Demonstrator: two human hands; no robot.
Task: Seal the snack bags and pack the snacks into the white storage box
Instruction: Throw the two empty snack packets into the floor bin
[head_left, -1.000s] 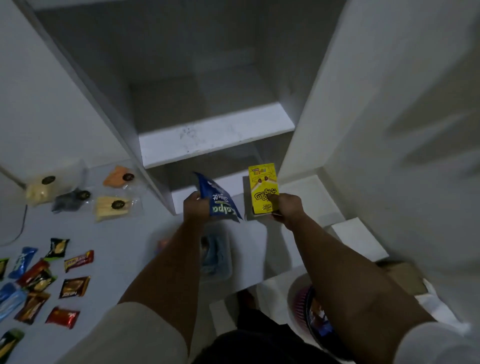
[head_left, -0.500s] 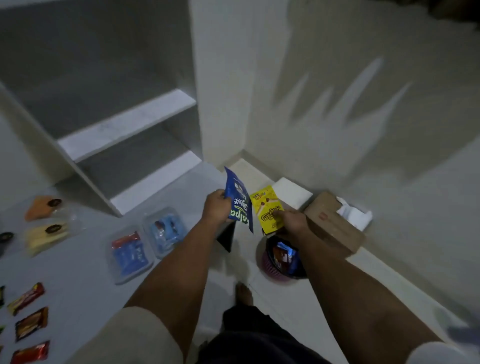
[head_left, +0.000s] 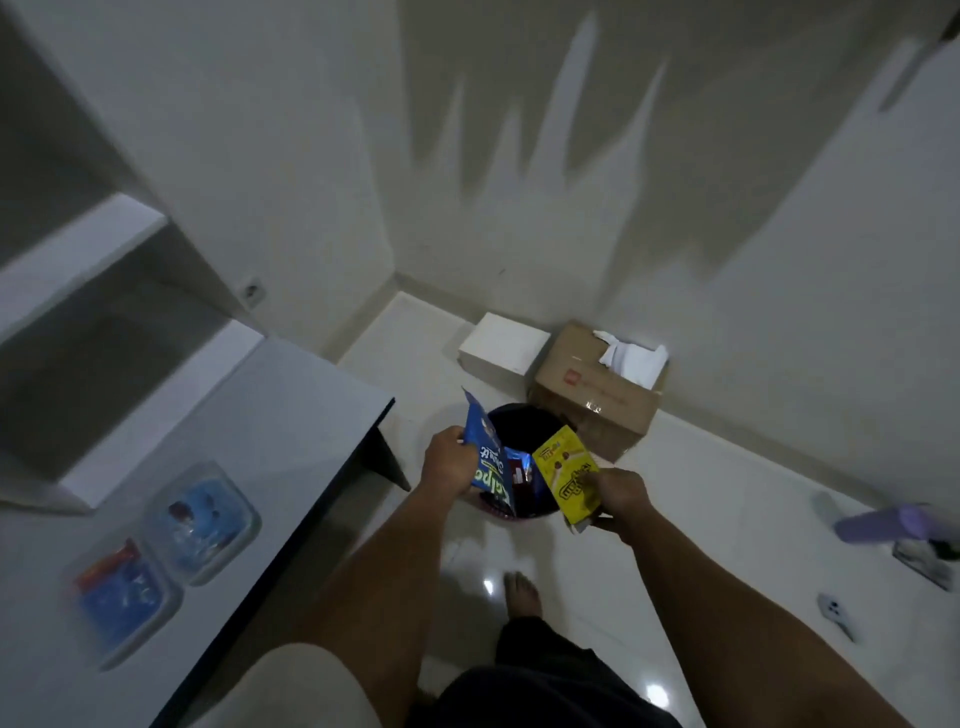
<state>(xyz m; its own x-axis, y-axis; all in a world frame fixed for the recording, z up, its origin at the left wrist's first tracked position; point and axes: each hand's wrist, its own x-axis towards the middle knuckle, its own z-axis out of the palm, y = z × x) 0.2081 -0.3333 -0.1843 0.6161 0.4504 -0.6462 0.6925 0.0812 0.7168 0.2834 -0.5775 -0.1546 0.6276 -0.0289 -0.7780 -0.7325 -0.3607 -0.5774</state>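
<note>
1. Starting at the left, two clear lidded containers (head_left: 163, 556) with blue and red packets inside sit on the bench (head_left: 270, 415), close to its right edge; they are blurred and I cannot tell whether their lids are pressed down.
2. The left hand (head_left: 451, 465) has its grip closed on a blue snack bag (head_left: 487, 457), pinching it near the side so that it hangs upright over a dark round bin (head_left: 524, 415) on the floor.
3. The right hand (head_left: 618, 499) has its grip closed on a yellow snack packet (head_left: 566, 475), held tilted just beside the blue one, also above the bin, where other wrappers show.
4. Beyond the bin, against the wall, stands a white box (head_left: 503, 347), touching a brown cardboard box (head_left: 592, 400) with white paper sticking out.
5. Risk, as I judge it: both snacks hang over the bin, not the white box, so a loosened pinch would drop them among the wrappers; an unsealed top could also spill its contents.
6. Compared with the earlier frames, the view has swung right, away from the shelves and the snacks laid out on the bench; the hands, once in front of the shelf, are now over the bin, still holding the same two packets.
</note>
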